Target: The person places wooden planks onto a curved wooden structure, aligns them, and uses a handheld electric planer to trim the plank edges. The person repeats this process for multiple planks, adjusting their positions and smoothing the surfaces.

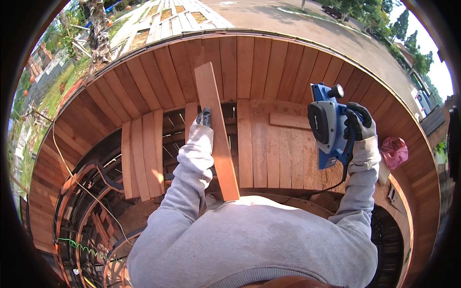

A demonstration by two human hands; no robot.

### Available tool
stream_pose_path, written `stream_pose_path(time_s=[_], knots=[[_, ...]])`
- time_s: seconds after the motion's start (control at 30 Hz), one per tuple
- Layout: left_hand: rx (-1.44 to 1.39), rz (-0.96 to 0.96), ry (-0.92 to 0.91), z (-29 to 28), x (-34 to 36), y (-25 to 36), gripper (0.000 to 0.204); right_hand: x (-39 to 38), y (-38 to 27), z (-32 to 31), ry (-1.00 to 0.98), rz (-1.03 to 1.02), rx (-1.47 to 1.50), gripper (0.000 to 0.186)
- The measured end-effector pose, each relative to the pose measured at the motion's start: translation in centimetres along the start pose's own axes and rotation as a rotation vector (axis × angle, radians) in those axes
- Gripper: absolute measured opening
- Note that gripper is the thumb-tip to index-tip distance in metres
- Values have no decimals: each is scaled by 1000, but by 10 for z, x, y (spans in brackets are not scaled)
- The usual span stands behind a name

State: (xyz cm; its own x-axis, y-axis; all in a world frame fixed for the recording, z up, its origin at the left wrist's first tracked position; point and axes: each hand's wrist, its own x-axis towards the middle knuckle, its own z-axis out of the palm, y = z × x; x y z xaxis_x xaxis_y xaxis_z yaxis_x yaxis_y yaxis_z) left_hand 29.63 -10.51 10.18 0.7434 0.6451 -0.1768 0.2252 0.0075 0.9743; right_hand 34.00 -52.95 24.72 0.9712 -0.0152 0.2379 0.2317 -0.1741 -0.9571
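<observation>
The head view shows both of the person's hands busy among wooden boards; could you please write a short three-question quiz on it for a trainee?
1. Which hand holds the blue power tool?
2. True or false: the pink bundle lies to the right of that tool in the picture.
3. Fill in the missing word: the left hand grips a long wooden ____.

Key:
1. The right hand.
2. True.
3. Plank.
</observation>
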Motion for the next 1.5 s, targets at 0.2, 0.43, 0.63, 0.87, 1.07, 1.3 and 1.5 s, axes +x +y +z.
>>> stream_pose_path(time_s=[0.2, 0.43, 0.63, 0.87, 1.07, 1.3, 1.5], knots=[[2, -55, 70, -13, 27, -68, 52, -7, 114, -38, -40, 191, -357, 33], [347, -114, -27, 4, 51, -102, 52, -7, 164, -46, -6, 57, -560, 30], [391, -58, -107, 21, 50, -106, 52, 0, 182, -44, -2, 14, -633, 31], [545, -114, -129, 41, 62, -120, 51, 11, 209, -58, 2, 32, -642, 31], [718, -87, -177, 62, 83, -136, 47, 12, 205, -51, 7, 16, -656, 31], [654, -42, -182, 79, 93, -147, 48, 13, 207, -55, -22, 36, -664, 32], [652, -77, -180, 84, 91, -150, 50, 13, 215, -60, -18, 76, -612, 33]])
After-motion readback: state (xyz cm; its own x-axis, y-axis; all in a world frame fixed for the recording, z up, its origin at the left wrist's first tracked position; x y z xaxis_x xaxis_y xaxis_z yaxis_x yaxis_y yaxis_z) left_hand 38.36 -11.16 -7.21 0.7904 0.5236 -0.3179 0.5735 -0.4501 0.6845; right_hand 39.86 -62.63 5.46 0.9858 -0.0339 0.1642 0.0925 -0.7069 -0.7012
